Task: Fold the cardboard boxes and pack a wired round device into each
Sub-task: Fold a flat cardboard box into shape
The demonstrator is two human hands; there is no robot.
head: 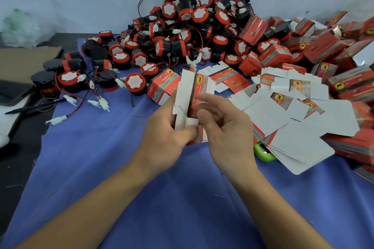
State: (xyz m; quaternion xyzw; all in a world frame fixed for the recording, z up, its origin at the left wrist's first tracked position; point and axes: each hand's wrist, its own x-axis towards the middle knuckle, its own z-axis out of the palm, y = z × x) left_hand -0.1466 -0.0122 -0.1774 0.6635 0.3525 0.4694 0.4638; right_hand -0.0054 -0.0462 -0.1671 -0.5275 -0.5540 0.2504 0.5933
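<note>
A half-opened cardboard box (189, 89) stands upright just above the middle of the blue cloth (162, 198), held between both hands. It is thin glossy card, printed red with a black band on one face and plain matte white inside, with small rounded flaps at its lower end. The left hand (168, 135) wraps its lower half, the fingers (187, 130) curled round it and the thumb pressed on a white flap. The right hand (228, 127) pinches the printed side between forefinger and thumb, its other fingers (210, 116) loosely curled.

Behind, against the pale wall, lies a heap of round devices (182, 26): stubby black plastic cylinders with red rims and white scalloped faces, trailing thin red and black wires to white plugs. A folded box (162, 85) sits just beyond the left hand. To the right, flat blanks (283, 113) fan out white side up, their edges overlapping, with a green object (263, 153) partly under them; packed boxes (323, 46) are heaped further right.

The cloth is smooth and open nearest the person. Its frayed left edge meets a dark worktop (12, 168) where a pen (34, 105) lies
</note>
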